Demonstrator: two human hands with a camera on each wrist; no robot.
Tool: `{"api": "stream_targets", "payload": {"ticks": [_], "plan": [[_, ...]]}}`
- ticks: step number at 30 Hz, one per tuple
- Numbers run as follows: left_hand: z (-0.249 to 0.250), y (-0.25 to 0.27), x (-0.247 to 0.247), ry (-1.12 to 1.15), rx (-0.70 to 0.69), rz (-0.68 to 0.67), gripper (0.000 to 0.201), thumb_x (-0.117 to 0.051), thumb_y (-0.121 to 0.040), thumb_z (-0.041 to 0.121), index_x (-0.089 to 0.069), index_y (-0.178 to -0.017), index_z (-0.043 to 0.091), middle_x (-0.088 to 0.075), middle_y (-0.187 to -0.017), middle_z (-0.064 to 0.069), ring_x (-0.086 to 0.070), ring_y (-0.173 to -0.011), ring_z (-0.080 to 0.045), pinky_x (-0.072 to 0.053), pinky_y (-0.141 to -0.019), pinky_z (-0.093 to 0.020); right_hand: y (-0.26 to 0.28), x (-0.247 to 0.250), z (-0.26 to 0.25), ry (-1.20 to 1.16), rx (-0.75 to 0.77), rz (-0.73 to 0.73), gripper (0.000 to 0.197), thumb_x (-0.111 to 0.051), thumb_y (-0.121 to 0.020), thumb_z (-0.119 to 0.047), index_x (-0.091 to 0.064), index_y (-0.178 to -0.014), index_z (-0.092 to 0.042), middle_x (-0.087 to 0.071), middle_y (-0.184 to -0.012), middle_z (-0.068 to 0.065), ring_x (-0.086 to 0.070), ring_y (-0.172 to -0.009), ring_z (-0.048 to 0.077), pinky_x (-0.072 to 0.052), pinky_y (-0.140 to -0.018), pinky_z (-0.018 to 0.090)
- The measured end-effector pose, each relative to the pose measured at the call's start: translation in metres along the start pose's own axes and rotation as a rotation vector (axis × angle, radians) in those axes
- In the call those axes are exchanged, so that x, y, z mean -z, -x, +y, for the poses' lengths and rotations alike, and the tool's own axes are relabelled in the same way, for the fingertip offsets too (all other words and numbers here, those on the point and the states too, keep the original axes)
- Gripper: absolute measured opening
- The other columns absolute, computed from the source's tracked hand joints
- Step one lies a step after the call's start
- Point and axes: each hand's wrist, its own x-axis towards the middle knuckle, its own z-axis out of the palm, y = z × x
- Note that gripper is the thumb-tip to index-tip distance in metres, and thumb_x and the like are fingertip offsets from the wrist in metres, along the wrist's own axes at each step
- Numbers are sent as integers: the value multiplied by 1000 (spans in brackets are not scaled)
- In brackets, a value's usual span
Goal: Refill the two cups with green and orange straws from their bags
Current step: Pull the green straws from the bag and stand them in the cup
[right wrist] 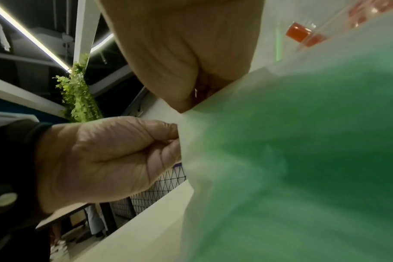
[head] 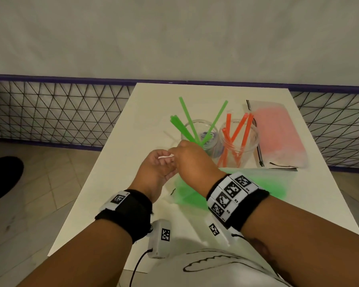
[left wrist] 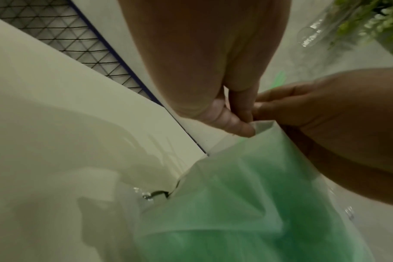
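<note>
A frosted bag of green straws (head: pixel 187 195) is lifted at its top edge over the white table (head: pixel 120 183), its body (left wrist: pixel 247 212) hanging below my hands. My left hand (head: pixel 160 164) and right hand (head: pixel 187 156) meet at the bag's mouth, each pinching the top edge (left wrist: pixel 264 125). In the right wrist view the left hand (right wrist: pixel 115 156) grips the bag's rim (right wrist: pixel 186 127). Behind stand a clear cup with green straws (head: pixel 199 133) and a clear cup with orange straws (head: pixel 238 139). A bag of orange straws (head: pixel 278 135) lies at the right.
A wire mesh fence with a purple rail (head: pixel 50 112) runs behind and beside the table. Tiled floor (head: pixel 29 204) lies to the left. A white garment (head: pixel 216 270) shows at the near table edge. Cables trail from the wrist cameras.
</note>
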Motion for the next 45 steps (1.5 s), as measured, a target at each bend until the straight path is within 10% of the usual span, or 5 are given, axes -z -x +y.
{"api": "stream_targets", "payload": {"ticks": [17, 30, 35, 39, 45], "plan": [[-1, 13, -6, -271, -208, 93, 21, -58, -89, -7, -68, -85, 11, -71, -76, 1, -63, -72, -10, -51, -72, -19, 26, 7, -9, 157, -113, 29, 24, -41, -94, -11, -50, -115, -6, -51, -118, 12, -50, -107, 30, -30, -77, 33], [0, -3, 23, -254, -276, 433, 21, -55, -93, 5, -62, -89, 24, -62, -90, 6, -56, -94, -18, -43, -83, -24, 65, 36, 40, 348, -220, -4, 26, -70, -65, 7, -68, -88, -4, -56, -62, 7, -50, -45, 25, -27, -45, 27], [17, 9, 0, -1342, -1038, 41, 34, -66, -79, 25, -66, -112, 16, -68, -109, 2, -58, -102, -20, -41, -97, -38, 59, 44, 36, 377, -104, -16, 27, -55, -76, 10, -62, -98, -4, -63, -81, 12, -59, -63, 29, -30, -52, 32], [16, 3, -32, -1596, -949, -269, 23, -71, -80, 16, -72, -102, 16, -72, -85, -3, -65, -75, -29, -50, -69, -35, 59, 37, 32, 329, -21, 87, 22, -60, -57, 13, -63, -72, -3, -57, -58, 11, -52, -39, 28, -25, -43, 25], [18, 3, -30, -1576, -693, -320, 27, -44, -99, 26, -69, -103, 17, -67, -93, -6, -60, -87, -27, -44, -73, -32, 73, 44, 44, 424, -85, 20, 38, -52, -80, 9, -59, -114, -6, -62, -85, 9, -61, -68, 30, -29, -54, 32]]}}
